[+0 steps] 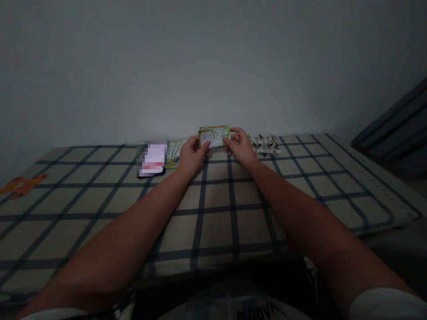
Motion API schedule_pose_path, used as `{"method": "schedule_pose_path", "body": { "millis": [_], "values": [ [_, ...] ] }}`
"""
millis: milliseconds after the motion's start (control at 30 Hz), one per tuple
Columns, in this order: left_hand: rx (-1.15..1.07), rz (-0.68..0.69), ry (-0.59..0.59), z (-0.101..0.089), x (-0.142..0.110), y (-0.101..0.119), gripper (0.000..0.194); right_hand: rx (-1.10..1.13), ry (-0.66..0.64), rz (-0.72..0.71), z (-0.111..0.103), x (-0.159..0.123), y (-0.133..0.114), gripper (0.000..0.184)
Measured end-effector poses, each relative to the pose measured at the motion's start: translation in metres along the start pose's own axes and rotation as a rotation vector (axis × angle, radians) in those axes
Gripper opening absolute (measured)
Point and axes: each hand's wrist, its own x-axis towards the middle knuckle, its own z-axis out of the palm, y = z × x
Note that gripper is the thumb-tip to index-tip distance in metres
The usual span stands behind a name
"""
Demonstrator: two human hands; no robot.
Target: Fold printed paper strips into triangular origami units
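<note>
Two or more overlapping green and white printed cards [214, 136] are held up above the far part of the table. My left hand [193, 152] pinches them at their left end, thumb on the near face. At the right end my right hand [240, 146] grips them the same way, its thumb near the lower corner. Further cards [175, 153] lie fanned on the cloth just left of my left hand. Small print on the held cards is too blurred to read.
A phone [152, 159] with a lit, pixelated screen lies left of the fanned cards. Behind my right hand is a pile of crumpled wrappers [266, 145]. The checked tablecloth [216, 222] covers the table, which meets a plain wall [213, 62]. An orange shape [22, 185] shows at far left.
</note>
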Motion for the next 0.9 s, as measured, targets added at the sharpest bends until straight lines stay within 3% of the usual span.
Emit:
{"method": "schedule_pose_path", "body": {
  "millis": [100,233,367,900],
  "values": [
    [0.001,-0.015,0.002,-0.0001,-0.0003,0.0024,0.030,0.052,0.043,0.053,0.0023,0.0010,-0.0015,0.048],
    [0.004,-0.026,-0.031,-0.0003,-0.0016,0.0029,0.025,0.043,0.054,0.092,0.0054,0.0019,-0.0013,0.030],
    [0.008,-0.041,-0.029,-0.0005,-0.0009,-0.0018,0.025,0.009,0.029,0.056,0.0058,0.0023,0.0012,0.036],
    [-0.076,-0.102,-0.045,0.0006,-0.0016,-0.0002,0.026,-0.004,0.036,0.090,0.0061,-0.0001,-0.0057,0.020]
  ]
}}
